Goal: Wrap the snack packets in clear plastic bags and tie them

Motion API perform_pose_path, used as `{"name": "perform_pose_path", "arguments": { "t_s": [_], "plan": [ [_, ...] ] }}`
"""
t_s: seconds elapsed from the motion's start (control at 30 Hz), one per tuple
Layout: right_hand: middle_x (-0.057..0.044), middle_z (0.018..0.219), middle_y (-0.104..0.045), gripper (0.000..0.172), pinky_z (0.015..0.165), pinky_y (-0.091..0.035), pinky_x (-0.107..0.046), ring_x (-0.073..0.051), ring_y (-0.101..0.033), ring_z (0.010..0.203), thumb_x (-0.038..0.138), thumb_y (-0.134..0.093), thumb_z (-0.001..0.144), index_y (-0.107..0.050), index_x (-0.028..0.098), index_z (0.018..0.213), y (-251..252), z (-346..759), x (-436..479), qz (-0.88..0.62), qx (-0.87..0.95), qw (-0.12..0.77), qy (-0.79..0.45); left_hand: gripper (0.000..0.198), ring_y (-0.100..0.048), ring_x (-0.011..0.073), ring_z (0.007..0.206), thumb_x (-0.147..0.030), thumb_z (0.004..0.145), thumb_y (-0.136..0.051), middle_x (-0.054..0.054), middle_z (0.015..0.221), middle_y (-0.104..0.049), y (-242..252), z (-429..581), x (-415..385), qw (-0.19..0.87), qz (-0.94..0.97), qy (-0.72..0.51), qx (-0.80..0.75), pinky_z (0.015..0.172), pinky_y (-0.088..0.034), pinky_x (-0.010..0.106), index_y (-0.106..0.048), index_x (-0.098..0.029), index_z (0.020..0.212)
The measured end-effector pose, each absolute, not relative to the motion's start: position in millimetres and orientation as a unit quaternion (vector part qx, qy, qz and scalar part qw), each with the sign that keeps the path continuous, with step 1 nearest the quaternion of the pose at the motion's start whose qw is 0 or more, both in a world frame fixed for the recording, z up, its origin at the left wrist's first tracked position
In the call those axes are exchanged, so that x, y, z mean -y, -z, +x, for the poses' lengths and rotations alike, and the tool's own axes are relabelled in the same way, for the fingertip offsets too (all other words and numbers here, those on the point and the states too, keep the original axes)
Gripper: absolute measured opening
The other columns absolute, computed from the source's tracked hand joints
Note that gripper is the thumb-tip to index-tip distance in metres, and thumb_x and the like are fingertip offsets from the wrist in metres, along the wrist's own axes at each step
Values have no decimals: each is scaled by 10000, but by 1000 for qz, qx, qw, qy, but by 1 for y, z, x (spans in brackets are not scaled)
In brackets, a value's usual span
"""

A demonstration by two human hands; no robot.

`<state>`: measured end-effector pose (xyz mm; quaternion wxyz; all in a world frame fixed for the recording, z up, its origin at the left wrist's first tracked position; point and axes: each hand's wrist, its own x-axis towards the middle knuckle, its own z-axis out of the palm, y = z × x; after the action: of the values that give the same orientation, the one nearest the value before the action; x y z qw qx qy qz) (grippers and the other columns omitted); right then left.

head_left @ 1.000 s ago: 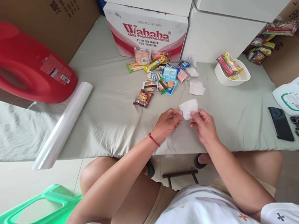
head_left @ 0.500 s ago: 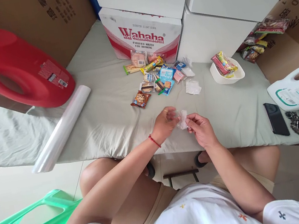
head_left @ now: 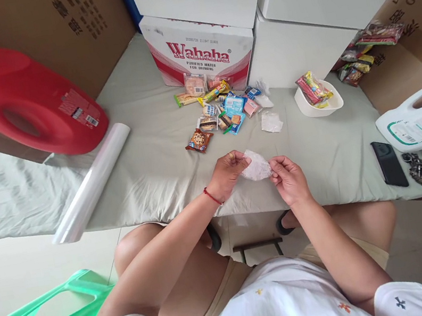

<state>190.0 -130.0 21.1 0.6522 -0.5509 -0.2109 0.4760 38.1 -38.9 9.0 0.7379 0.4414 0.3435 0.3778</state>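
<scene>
A crinkled, clear plastic bag (head_left: 255, 165) is stretched between my two hands, above the near part of the cloth. My left hand (head_left: 231, 172), with a red cord at the wrist, pinches its left corner. At the opposite edge, my right hand (head_left: 287, 177) grips the bag between thumb and fingers. Beyond my hands lies a loose pile of packaged snacks: a brown cookie packet (head_left: 199, 140), a blue packet (head_left: 233, 104), a yellow packet (head_left: 214, 92) and several others. Another flat clear bag (head_left: 271, 122) rests to the right of the pile.
A white bowl (head_left: 335, 105) holds snack packets at the right. A Wahaba carton (head_left: 200, 46) stands behind the pile. On the left are a clear film roll (head_left: 94, 183) and a red jug (head_left: 69, 133); on the right, a white jug (head_left: 420, 125), a phone (head_left: 389, 165) and keys (head_left: 417, 167).
The bag, crumpled between my fingers before, is now spread wider. My left hand has closed on its left corner, and my right hand has shifted slightly right.
</scene>
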Motion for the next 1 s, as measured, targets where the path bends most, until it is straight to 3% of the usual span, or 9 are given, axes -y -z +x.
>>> {"name": "perform_pose_path", "arguments": {
  "t_s": [0.13,0.33,0.5,0.6,0.73,0.8,0.87,0.93,1.0],
  "plan": [
    [42,702,-534,363,475,-344,-193,-69,-403,577,409,-946,623,-688,215,790,-26,201,136,-533,189,667,-486,483,-536,103,690,-450,556,-950,-34,743,-613,-16,35,41,777,434,-332,-311,680,-400,255,-631,-172,789],
    [43,687,-520,337,486,-350,-200,-66,-394,562,426,-928,674,-691,219,793,-33,196,143,-518,238,653,-499,524,-534,132,656,-659,707,-800,-4,706,-584,-22,34,48,826,412,-243,-299,627,-397,275,-620,-169,754],
    [41,692,-532,325,496,-361,-215,-75,-396,562,437,-916,692,-695,228,806,-36,195,145,-525,256,644,-494,436,-452,92,590,-486,662,-870,-49,649,-493,-18,36,45,816,382,-304,-310,579,-340,244,-564,-178,704],
    [42,718,-520,319,503,-357,-198,-67,-390,578,393,-926,687,-682,222,803,-30,205,149,-515,229,663,-493,461,-431,88,584,-493,663,-863,-62,662,-464,-16,35,41,807,342,-355,-326,557,-345,233,-513,-198,724],
    [21,791,-556,308,530,-396,-202,-80,-437,619,435,-871,757,-667,220,840,-16,219,157,-547,238,648,-474,517,-345,76,523,-583,777,-775,-81,619,-365,-13,33,36,729,376,-436,-371,497,-299,229,-409,-223,708],
    [-20,957,-620,307,639,-494,-239,-120,-553,763,474,-802,828,-688,252,1007,-13,222,160,-587,308,631,-404,506,-323,78,490,-604,838,-714,-81,585,-349,-12,31,37,687,421,-442,-395,464,-262,239,-404,-228,701],
    [-74,1257,-612,468,872,-555,-346,-198,-605,1078,465,-783,845,-640,300,1259,-15,221,159,-616,440,584,-294,481,-323,82,464,-611,873,-674,-79,550,-358,-13,30,39,670,456,-424,-404,445,-240,253,-434,-230,703],
    [-101,1494,-500,626,1080,-481,-485,-283,-486,1356,417,-801,832,-570,330,1407,-20,217,154,-615,591,485,-191,477,-313,81,443,-621,886,-657,-79,521,-360,-16,30,43,672,472,-406,-401,439,-219,263,-454,-230,702],
    [-93,1546,-478,526,1140,-419,-553,-321,-411,1436,366,-771,865,-624,340,1370,-26,210,146,-589,698,387,-129,489,-298,78,435,-632,881,-658,-81,510,-356,-18,32,46,687,470,-393,-391,441,-206,269,-450,-230,695]
  ]
}}
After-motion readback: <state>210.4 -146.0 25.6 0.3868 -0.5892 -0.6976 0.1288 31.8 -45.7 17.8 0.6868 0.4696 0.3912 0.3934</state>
